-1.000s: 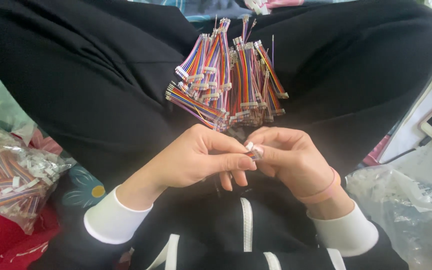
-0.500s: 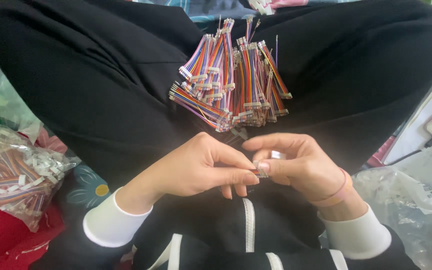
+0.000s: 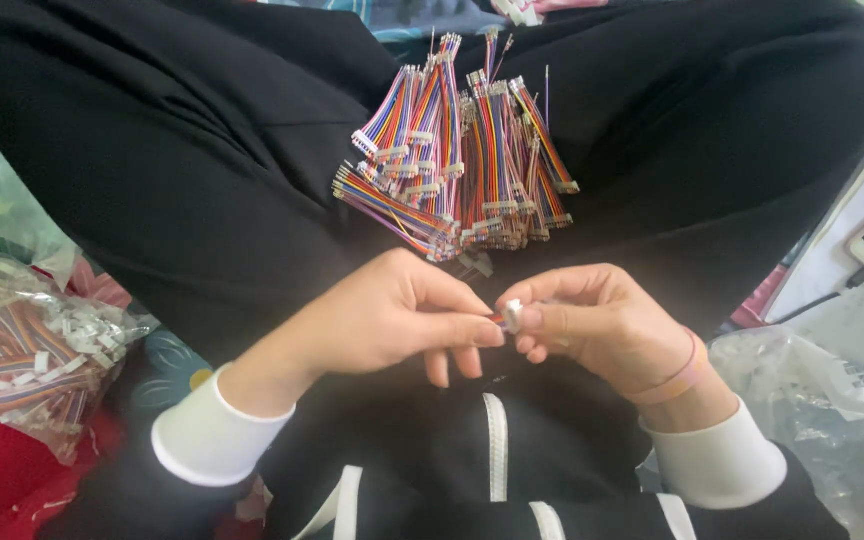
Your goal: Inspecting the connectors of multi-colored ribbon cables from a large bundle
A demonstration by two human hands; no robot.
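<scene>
A small white connector [image 3: 512,315] sat pinched between the fingertips of my left hand [image 3: 382,320] and right hand [image 3: 602,325], just above my lap; both hands grasped it, and holding it square and close to the tips seemed the surest way to work it. Just beyond lay a pile of rainbow wire harnesses [image 3: 457,160] on my black trousers [image 3: 172,170]. A clear bag of more harnesses [image 3: 27,350] lay to my left, crumpled plastic [image 3: 822,390] to my right; nothing blocked my hands.
</scene>
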